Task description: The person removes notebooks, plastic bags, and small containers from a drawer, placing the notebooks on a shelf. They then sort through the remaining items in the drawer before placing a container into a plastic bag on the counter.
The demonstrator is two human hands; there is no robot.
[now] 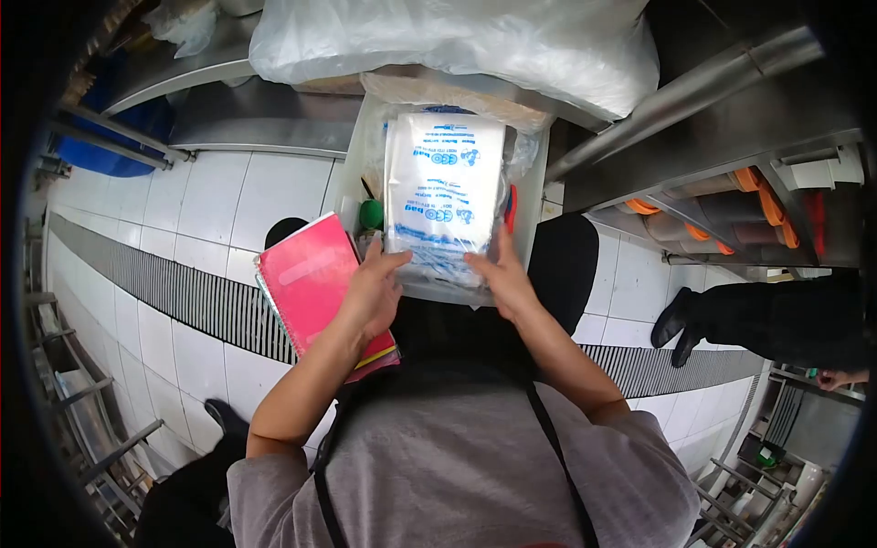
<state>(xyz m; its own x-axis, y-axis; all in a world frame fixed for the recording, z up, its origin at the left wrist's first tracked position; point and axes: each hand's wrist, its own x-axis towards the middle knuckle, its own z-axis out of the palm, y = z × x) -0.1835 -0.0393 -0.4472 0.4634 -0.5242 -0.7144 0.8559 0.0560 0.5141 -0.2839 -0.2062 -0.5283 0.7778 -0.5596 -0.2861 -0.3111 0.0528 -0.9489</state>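
Observation:
A pack of white plastic bags [445, 187] with blue "ECO bag" print lies in a translucent plastic bin [539, 201] in front of me. My left hand [375, 283] grips the pack's near left corner, its thumb on top. At the near right corner, my right hand [502, 276] holds the same pack with its thumb over the edge; its other fingers are partly hidden. Inside the bin, left of the pack, sits a green round item [371, 215]. A red item [511, 208] stands along the right side.
A pink spiral notebook [306, 269] rests by my left forearm. Beyond the bin is a steel table [265, 128] under a large clear plastic bag [457, 41]. On the right, a shelf holds orange-edged containers [713, 215]. Another person's black shoes [674, 324] are on the right.

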